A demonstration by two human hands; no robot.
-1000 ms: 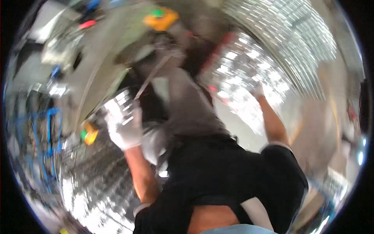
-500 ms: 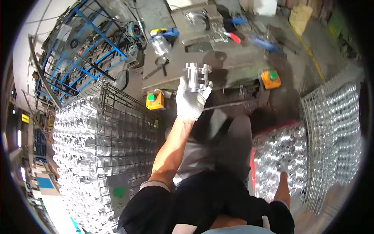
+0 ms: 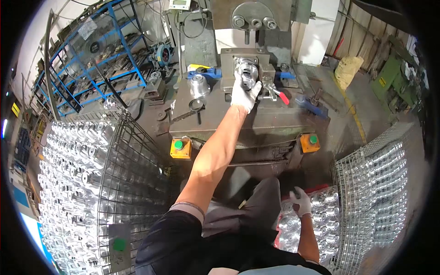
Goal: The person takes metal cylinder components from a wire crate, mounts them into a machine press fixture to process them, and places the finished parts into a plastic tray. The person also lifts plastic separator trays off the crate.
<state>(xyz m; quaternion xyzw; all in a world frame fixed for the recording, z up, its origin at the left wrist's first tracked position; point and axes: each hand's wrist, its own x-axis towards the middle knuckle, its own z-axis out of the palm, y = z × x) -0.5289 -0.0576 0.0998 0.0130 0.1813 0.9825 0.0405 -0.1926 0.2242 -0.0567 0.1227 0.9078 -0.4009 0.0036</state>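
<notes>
My left hand [image 3: 243,95], in a white glove, is closed around a shiny flanged metal cylinder [image 3: 248,73] with cut-out openings. It holds the cylinder tilted at the metal fixture block [image 3: 229,59] on the press; whether the cylinder is seated there is hidden. Right of the fixture is a toggle clamp with a red handle [image 3: 284,98]. My right hand [image 3: 301,202], also gloved, is over the red-edged crate [image 3: 278,238] of similar metal cylinders [image 3: 325,220]. Its fingers are apart, and nothing shows in them.
Above the fixture hangs the press head [image 3: 252,20]. On the bench sit another metal part [image 3: 199,85] and a caliper-like tool [image 3: 190,111]. Two green-button boxes [image 3: 180,148] flank the bench front. Wire cages of metal parts stand left [image 3: 110,169] and right [image 3: 348,183].
My left hand has carried the metal cylinder forward to the press fixture. My right hand, hidden among the crate's parts before, now shows above them. The view has tilted up towards the press.
</notes>
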